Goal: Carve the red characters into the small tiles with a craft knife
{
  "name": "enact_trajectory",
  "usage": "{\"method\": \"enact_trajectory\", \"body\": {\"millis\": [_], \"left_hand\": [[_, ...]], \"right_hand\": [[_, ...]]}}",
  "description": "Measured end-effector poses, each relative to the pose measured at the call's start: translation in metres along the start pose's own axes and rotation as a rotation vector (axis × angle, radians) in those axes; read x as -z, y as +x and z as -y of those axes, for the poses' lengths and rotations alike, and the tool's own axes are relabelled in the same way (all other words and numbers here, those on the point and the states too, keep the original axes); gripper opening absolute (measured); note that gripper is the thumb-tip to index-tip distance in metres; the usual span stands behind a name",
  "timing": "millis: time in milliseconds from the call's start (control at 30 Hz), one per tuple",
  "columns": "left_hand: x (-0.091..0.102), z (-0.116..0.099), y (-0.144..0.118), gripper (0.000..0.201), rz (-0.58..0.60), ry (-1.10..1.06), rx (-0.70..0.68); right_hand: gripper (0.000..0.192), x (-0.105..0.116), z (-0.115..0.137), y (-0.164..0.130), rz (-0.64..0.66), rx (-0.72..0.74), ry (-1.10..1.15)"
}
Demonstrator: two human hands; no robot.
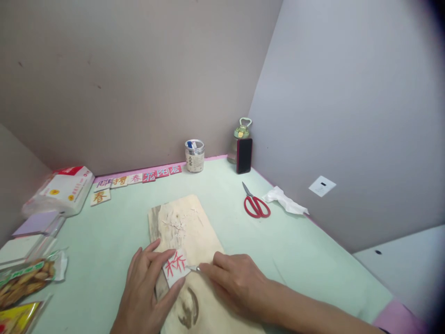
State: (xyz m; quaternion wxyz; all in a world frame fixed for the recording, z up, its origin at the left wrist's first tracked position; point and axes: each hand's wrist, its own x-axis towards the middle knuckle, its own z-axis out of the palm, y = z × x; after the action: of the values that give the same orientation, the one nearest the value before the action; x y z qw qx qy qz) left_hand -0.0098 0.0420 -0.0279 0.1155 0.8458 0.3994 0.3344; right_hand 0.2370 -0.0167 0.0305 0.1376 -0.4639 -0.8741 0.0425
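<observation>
A small white square tile (pixel 176 269) with a red character on it lies on a wooden board (pixel 201 232). My left hand (pixel 148 283) grips the tile at its edges, fingers along the upper left and thumb at the lower right. In my right hand (pixel 236 280) is a carving knife (pixel 193 268), its slim metal blade touching or close to the tile's right side. The knife's handle is hidden in my fingers. Pale shavings (pixel 175 222) are scattered over the far part of the board.
Red-handled scissors (pixel 256 206) and a crumpled tissue (pixel 285 201) lie right. Along the back stand lettered tiles (pixel 149 176), a clear jar (pixel 194 157), a bottle (pixel 233 150) and a phone (pixel 244 156). Left are a tissue pack (pixel 66 190) and snack bags (pixel 28 280).
</observation>
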Motion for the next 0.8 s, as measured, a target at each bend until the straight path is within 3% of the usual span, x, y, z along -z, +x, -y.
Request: {"method": "enact_trajectory", "body": {"millis": [200,800], "left_hand": [[-0.001,0.001,-0.001,0.039,0.003,0.002,-0.002],[-0.001,0.0,-0.002,0.038,0.005,-0.004,0.007]], "right_hand": [[0.022,0.007,-0.003,0.001,0.069,0.014,0.044],[0.02,-0.01,-0.001,0.0,-0.055,-0.011,-0.014]]}}
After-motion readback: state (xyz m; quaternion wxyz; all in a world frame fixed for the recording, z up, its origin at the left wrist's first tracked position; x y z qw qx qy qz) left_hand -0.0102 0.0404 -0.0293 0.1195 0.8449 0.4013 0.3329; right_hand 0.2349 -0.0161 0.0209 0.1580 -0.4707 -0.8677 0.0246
